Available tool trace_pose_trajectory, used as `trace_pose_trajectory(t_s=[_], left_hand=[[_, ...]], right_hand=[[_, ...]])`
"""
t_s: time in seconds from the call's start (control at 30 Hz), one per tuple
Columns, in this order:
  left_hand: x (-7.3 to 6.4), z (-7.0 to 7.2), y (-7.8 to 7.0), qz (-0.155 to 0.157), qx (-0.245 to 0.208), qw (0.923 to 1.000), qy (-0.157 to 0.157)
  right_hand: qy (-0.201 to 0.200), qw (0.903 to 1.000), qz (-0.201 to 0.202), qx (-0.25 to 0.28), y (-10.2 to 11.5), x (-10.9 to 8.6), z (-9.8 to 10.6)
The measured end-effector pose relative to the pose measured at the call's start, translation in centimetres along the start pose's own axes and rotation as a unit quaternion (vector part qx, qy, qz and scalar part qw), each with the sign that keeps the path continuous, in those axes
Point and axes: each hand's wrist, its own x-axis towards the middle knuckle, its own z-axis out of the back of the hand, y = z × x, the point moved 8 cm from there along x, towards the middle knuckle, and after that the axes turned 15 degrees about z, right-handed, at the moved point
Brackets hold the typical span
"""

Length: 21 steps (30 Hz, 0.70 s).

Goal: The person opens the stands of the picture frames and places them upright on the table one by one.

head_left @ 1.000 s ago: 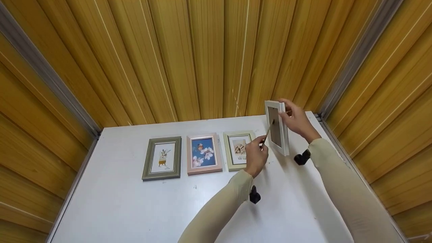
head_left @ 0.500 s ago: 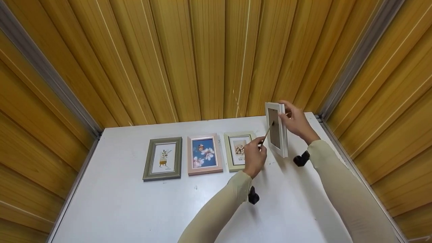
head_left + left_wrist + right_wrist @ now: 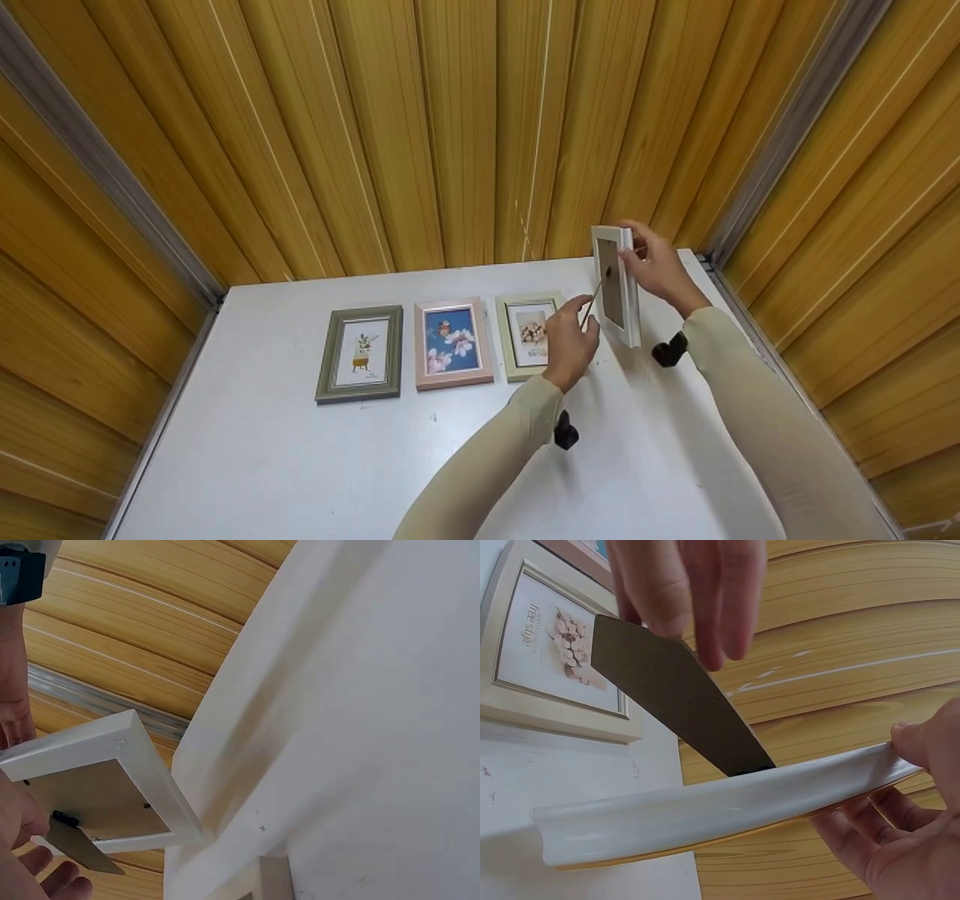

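Note:
My right hand (image 3: 657, 264) grips the far side edge of a white photo frame (image 3: 630, 300), held upright with its back turned to the left. A flat brown easel stand (image 3: 667, 694) juts out from the frame's backing (image 3: 97, 795), swung away from it on a small black hinge (image 3: 64, 818). My left hand (image 3: 570, 341) has its thumb and fingers about the free end of this stand. In the right wrist view, the left fingers (image 3: 660, 592) overlap the stand's edge. The frame's front is hidden.
Three more photo frames lie face up in a row on the white table (image 3: 262, 465): dark green (image 3: 324, 367), pink (image 3: 486, 352) and pale green (image 3: 511, 352). Yellow wood-look panels (image 3: 457, 135) stand behind and at both sides, with grey metal posts (image 3: 795, 127) at the corners.
The left thumb and index finger have spread a little apart around the stand's end. The white frame and the right hand hold nearly the same place; the lying frames are unmoved.

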Motion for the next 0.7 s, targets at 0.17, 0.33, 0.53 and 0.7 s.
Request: trace_pose_trajectory(t_s=[0.17,0.33,0.53,0.7], left_hand=[[0.1,-0.7,-2.1,0.000,0.009,0.9993,0.035],[-0.3,-1.7,-3.8,0.012,0.002,0.9977,0.066],[-0.7,-2.8,-4.4,0.032,-0.012,0.9957,0.086],[-0.7,-3.5,-3.9,0.070,-0.036,0.9927,0.092]], right_hand=[[0.001,1.0000,-0.003,-0.007,0.2,-0.1,0.4],[0.000,0.9999,-0.009,-0.009,0.3,-0.1,0.6],[-0.003,0.9999,-0.008,-0.008,0.7,-0.2,0.5],[-0.011,0.9997,0.010,-0.017,1.4,0.0,0.2]])
